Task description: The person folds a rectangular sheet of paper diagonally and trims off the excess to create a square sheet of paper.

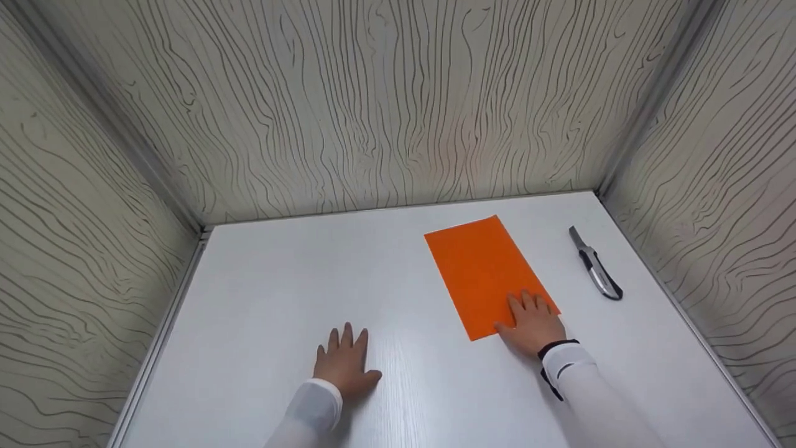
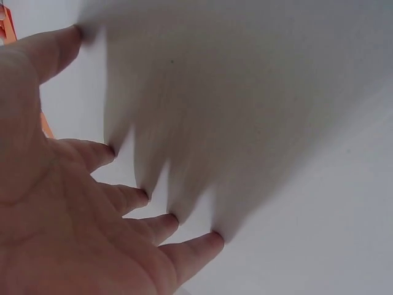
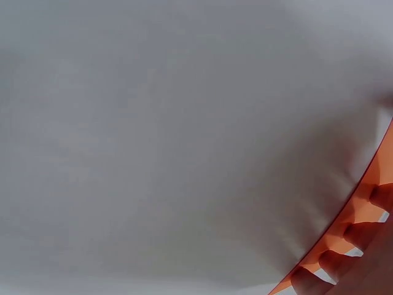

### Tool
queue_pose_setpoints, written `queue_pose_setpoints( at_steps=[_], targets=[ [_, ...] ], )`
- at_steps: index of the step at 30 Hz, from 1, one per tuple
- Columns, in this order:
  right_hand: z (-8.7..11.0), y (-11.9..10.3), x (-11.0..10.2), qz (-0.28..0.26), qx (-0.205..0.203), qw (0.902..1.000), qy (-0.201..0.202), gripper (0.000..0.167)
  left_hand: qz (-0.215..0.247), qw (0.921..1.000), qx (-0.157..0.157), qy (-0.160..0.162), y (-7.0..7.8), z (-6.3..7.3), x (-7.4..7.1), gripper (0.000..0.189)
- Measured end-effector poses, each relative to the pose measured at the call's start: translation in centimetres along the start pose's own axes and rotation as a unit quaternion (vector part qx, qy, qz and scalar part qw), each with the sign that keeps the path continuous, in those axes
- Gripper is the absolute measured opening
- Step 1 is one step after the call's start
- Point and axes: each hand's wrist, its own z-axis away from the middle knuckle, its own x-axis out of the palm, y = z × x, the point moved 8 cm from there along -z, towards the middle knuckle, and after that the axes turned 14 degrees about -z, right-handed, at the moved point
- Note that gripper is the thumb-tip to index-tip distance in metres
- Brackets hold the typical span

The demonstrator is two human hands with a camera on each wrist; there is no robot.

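Head view looks down — wrist views, close, share its tabletop [image 1: 280, 280].

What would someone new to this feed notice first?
The bright orange sheet stands out first, lying right of centre on the white table, with the right hand touching its near end. Next comes the grey-and-black knife, lying right of the sheet. The left hand touches the table with spread fingers, left of the sheet.

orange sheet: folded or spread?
Spread: in the head view the orange sheet lies flat on the white table, four corners showing, no crease visible, the right hand touching its near end.
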Motion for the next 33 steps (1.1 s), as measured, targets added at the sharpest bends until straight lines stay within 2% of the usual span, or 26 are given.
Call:
queue_pose_setpoints(
  at_steps=[10,18,26,33],
  targets=[
    [0.2,-3.6,1.6,0.023,-0.055,0.9981,-0.015,0.079,-0.012,0.9999,0.002,0.011,0.1,-0.1,0.0,0.086],
    [0.3,-5.3,3.1,0.04,-0.065,0.9964,-0.038,0.079,-0.006,1.0,0.002,0.005,0.0,-0.1,0.2,0.085],
    [1.0,-7.3,4.3,0.048,-0.09,0.9934,-0.052,0.078,-0.009,0.9997,0.013,0.021,-0.1,0.0,0.4,0.083],
    [1.5,-8.7,5.3,0.062,-0.103,0.9907,-0.064,0.078,0.003,0.9996,0.019,0.021,-0.5,0.2,1.0,0.084]
  ],
)
